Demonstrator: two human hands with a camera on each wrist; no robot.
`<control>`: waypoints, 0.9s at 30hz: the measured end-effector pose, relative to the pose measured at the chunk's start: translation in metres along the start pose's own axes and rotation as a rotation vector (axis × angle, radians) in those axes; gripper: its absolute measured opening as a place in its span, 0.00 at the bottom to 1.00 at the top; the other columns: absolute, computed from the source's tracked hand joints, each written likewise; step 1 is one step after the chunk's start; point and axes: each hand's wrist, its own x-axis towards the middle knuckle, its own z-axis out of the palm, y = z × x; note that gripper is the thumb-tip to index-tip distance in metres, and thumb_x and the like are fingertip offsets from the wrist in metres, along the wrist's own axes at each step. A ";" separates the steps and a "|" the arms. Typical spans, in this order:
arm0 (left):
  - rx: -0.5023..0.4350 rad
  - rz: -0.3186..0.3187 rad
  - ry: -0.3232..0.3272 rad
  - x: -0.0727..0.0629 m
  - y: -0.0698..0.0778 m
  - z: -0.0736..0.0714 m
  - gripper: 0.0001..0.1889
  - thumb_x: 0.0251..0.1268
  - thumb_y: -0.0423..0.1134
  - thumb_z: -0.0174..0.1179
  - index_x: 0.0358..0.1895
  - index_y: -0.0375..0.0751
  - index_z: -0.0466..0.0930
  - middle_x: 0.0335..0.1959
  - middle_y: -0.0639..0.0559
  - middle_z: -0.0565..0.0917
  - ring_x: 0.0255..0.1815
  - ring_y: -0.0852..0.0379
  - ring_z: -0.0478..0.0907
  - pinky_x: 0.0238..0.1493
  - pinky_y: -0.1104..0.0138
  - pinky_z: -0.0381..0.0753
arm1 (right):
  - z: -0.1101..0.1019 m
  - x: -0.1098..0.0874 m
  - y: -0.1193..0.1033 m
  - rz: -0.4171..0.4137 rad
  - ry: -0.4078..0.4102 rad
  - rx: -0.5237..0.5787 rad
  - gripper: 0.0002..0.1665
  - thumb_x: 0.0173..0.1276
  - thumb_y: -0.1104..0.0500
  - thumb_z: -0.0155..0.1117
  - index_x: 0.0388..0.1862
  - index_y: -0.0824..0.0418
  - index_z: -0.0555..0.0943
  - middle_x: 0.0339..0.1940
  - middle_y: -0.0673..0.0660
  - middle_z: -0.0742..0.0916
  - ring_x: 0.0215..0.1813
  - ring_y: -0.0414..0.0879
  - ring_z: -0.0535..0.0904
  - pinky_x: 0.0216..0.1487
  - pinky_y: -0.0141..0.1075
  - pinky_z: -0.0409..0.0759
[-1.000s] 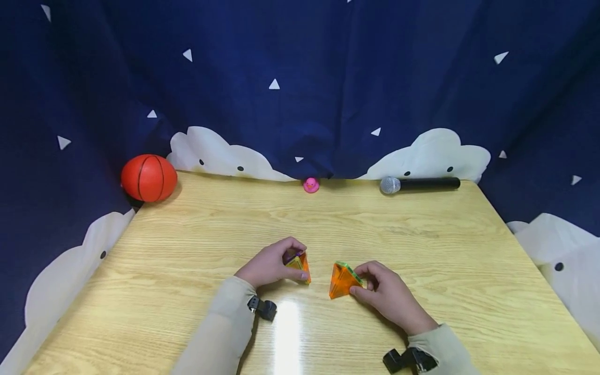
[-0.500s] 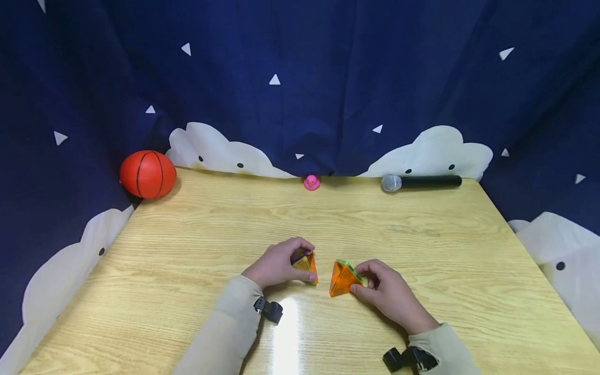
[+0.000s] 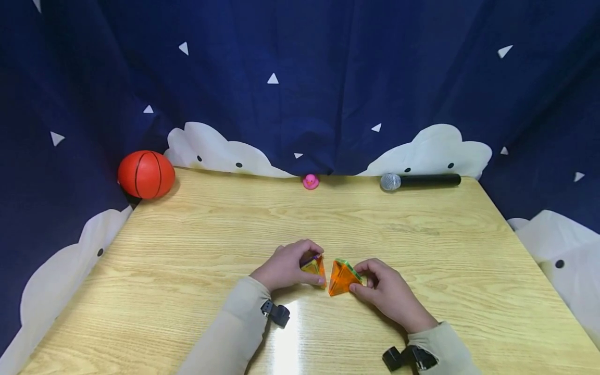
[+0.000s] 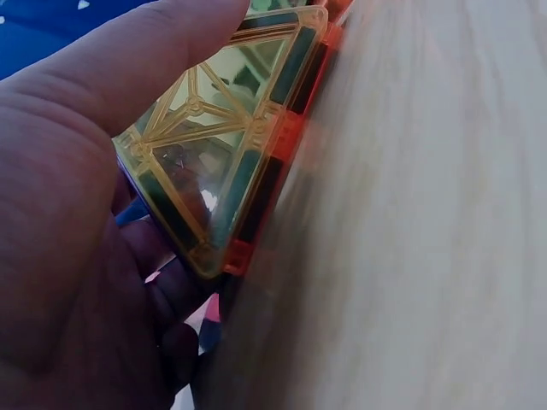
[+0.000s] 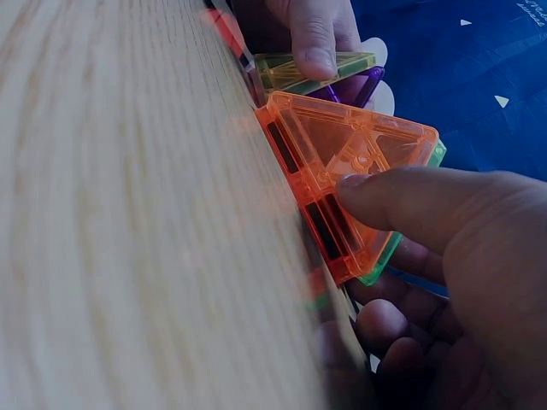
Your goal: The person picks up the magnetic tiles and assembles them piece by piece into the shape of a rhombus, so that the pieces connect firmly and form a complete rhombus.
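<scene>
Mid-table, my left hand (image 3: 288,266) pinches a small pyramid of triangular magnetic tiles (image 3: 311,267), thumb on its near side and fingers behind. One yellow tile (image 4: 192,158) faces the left wrist camera, with an orange-red tile (image 4: 272,166) along the table side; a purple tile (image 5: 367,89) shows in the right wrist view. To the right, my right hand (image 3: 390,292) grips a second magnetic tile pyramid (image 3: 341,279) between thumb and fingers. Its near face is an orange tile (image 5: 320,128), and a green tile (image 5: 381,260) lies behind. A narrow gap separates the two pyramids, both low over the table.
The wooden table (image 3: 225,219) runs back to a dark blue curtain (image 3: 309,62) with white clouds. Along the far edge stand a red ball (image 3: 146,175), a pink toy duck (image 3: 310,182) and a microphone (image 3: 422,180). Light glares off the tabletop near the left wrist.
My left hand has slid to the right with its pyramid, narrowing the gap to the other one. The right hand and its pyramid have stayed almost still.
</scene>
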 end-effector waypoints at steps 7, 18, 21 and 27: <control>0.022 0.017 -0.002 0.003 0.004 0.004 0.34 0.50 0.58 0.76 0.60 0.53 0.77 0.58 0.62 0.81 0.62 0.58 0.76 0.60 0.53 0.61 | 0.000 0.001 0.000 -0.004 0.004 0.006 0.15 0.61 0.57 0.77 0.46 0.54 0.82 0.29 0.48 0.77 0.30 0.40 0.71 0.29 0.32 0.71; 0.052 0.027 -0.008 0.004 0.006 0.005 0.35 0.50 0.59 0.76 0.61 0.53 0.76 0.59 0.60 0.80 0.62 0.57 0.75 0.61 0.52 0.62 | -0.001 0.000 0.001 -0.008 0.006 0.002 0.15 0.62 0.57 0.76 0.46 0.54 0.82 0.30 0.48 0.77 0.30 0.40 0.71 0.30 0.32 0.71; 0.075 0.031 -0.008 0.003 0.007 0.005 0.35 0.50 0.60 0.75 0.62 0.53 0.76 0.60 0.60 0.80 0.63 0.57 0.75 0.61 0.51 0.63 | 0.000 0.001 0.002 -0.014 0.013 0.003 0.16 0.61 0.57 0.76 0.46 0.54 0.82 0.31 0.49 0.77 0.31 0.40 0.71 0.30 0.32 0.71; 0.075 0.021 -0.012 0.003 0.008 0.005 0.36 0.50 0.60 0.75 0.62 0.54 0.76 0.60 0.61 0.79 0.63 0.56 0.74 0.62 0.52 0.62 | 0.000 0.002 0.001 -0.024 0.028 0.003 0.17 0.60 0.58 0.77 0.47 0.56 0.82 0.36 0.50 0.78 0.31 0.40 0.71 0.31 0.32 0.72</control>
